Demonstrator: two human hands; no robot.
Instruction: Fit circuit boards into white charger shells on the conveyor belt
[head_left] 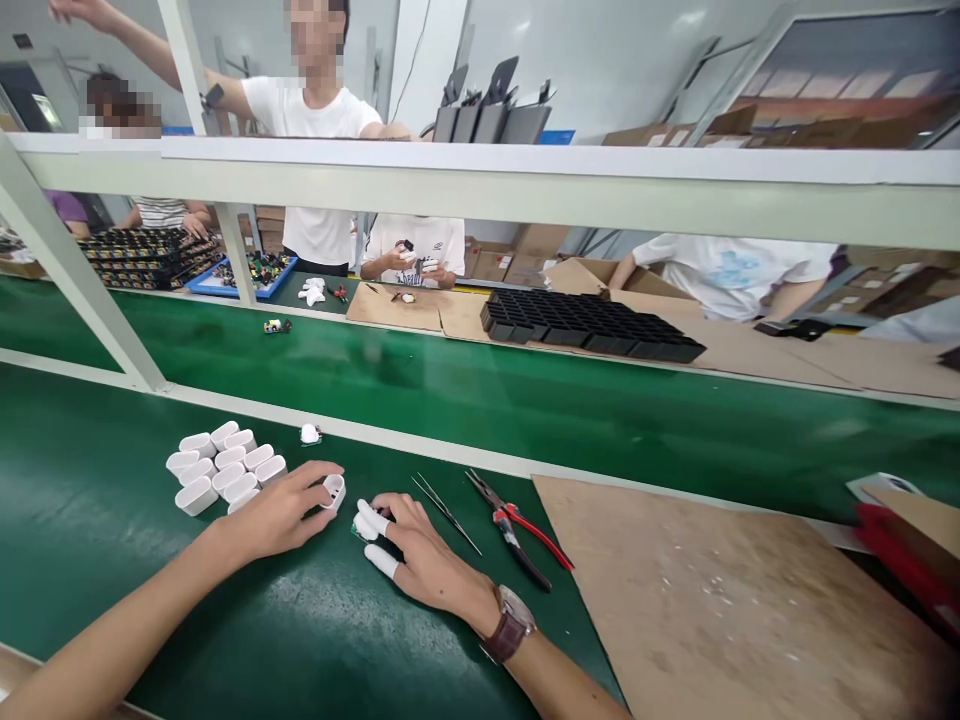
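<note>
My left hand (281, 508) pinches a white oval plastic housing (335, 490) between thumb and fingers, its open end showing dark spots inside. Just right of it, my right hand (431, 560) has white finger cots on the thumb and fingers and a watch at the wrist. Its fingertips are closed on a small green circuit board (361, 533) with a white part, mostly covered by the fingers. Beside my left hand stands a cluster of white oval housings (229, 470). Another small board with a white dome (310, 434) lies beyond them.
Tweezers (448, 514) and red-and-black pliers (517, 530) lie right of my right hand. A cardboard sheet (720, 600) covers the right side. Across the green conveyor belt (420, 380) are black trays (589, 325), a blue tray (262, 292) and several people. A shelf beam (480, 195) crosses above.
</note>
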